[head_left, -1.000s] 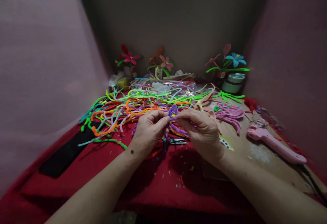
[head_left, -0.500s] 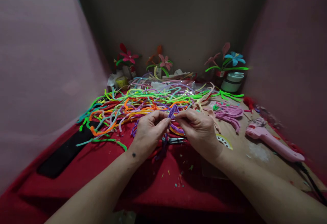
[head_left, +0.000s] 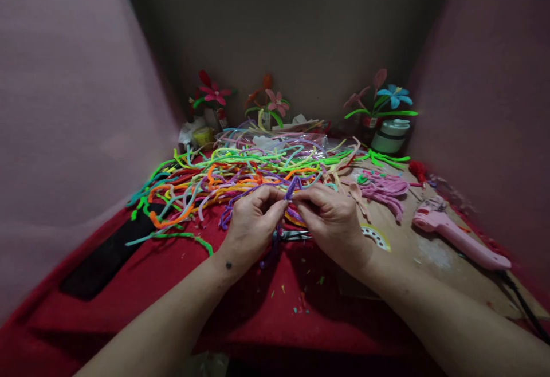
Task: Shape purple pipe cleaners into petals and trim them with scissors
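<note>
Both hands meet over the front of a heap of coloured pipe cleaners (head_left: 240, 179). Between thumb and finger, my left hand (head_left: 254, 219) pinches a purple pipe cleaner (head_left: 294, 185) bent into a narrow loop that points up. My right hand (head_left: 333, 216) is closed on the same piece from the other side, the fingertips of both hands almost touching. Just below them lies a pair of scissors (head_left: 294, 235), partly hidden by the hands. A white and yellow disc with holes (head_left: 376, 238) shows beside my right wrist.
A pink glue gun (head_left: 462, 236) with a cord rests on a brown board (head_left: 433, 274) at right. A black flat object (head_left: 107, 259) lies at left. Pipe-cleaner flowers (head_left: 395, 96) in small pots and a lidded jar (head_left: 390, 136) line the back wall. Pink pieces (head_left: 384, 191) lie at right.
My hands stay almost in place, still pinching the purple pipe cleaner. The right fingertips have shifted slightly against it; the loop looks a little more open.
</note>
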Available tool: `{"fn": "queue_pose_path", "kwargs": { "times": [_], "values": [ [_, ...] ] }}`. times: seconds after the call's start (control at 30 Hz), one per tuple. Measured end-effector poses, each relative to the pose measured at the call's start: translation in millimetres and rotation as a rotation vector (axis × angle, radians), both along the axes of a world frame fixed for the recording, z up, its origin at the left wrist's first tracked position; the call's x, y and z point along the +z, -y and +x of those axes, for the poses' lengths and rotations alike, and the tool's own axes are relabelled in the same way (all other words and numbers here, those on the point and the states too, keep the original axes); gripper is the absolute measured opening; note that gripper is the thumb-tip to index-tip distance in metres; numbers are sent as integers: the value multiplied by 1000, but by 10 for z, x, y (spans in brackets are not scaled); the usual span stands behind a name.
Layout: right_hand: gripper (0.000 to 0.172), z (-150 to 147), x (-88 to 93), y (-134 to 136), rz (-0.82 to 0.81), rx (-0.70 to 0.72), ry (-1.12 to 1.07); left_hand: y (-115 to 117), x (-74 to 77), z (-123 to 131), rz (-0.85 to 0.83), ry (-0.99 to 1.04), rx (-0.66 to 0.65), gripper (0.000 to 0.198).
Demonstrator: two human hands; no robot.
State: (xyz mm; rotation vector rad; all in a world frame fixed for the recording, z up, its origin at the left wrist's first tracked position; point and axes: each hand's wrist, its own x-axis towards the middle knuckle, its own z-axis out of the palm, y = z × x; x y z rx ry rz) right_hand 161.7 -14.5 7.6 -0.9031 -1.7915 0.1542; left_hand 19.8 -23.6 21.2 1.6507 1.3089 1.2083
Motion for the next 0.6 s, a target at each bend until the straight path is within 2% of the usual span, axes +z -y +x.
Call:
{"fn": "queue_pose_path", "kwargs": {
  "times": [0.37, 0.53, 0.6],
  "values": [
    [16, 36, 18, -28, 22, 11, 154, -31, -105, -28, 240, -162, 15, 11],
    [19, 54, 8, -50, 4, 27, 206, -14, -87, -24, 277, -209, 5, 10],
    [20, 54, -7, -52, 6, 39, 190, -6, -84, -21, 241, -171, 12, 9]
  ]
}}
